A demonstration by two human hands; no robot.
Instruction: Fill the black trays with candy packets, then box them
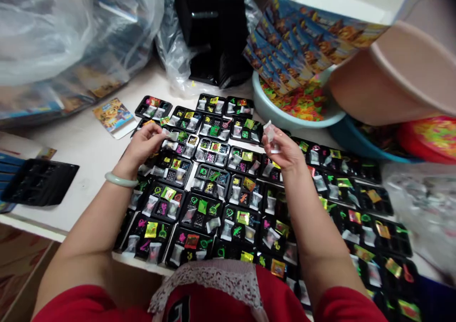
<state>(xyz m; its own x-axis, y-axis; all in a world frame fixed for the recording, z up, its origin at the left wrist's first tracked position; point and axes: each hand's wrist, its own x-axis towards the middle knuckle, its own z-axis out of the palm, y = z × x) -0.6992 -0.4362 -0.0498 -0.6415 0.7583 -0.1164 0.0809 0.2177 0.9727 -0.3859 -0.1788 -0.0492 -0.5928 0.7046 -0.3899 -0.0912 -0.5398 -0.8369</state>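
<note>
My left hand [145,142], a pale bangle [121,179] on its wrist, is over the trays at the far left. Its fingers are pinched on a small white wrapped packet [171,135]. Further right, my right hand [285,150] is raised above the trays with small white wrapped packets [270,131] between thumb and fingers. Under and around both hands lie rows of black compartment trays [221,177]. These hold little bright plastic toys, shiny coloured sachets [243,217] and white wrapped packets [213,224]. My forearms hide some of the trays.
Behind stand a light blue basin [297,120] of bright plastic pieces, printed boxes [295,37], a beige tub [399,75] and a red basin [423,144]. Stacked black trays [213,27] are at the back. A big plastic bag [71,42] and a printed card box [114,118] lie left.
</note>
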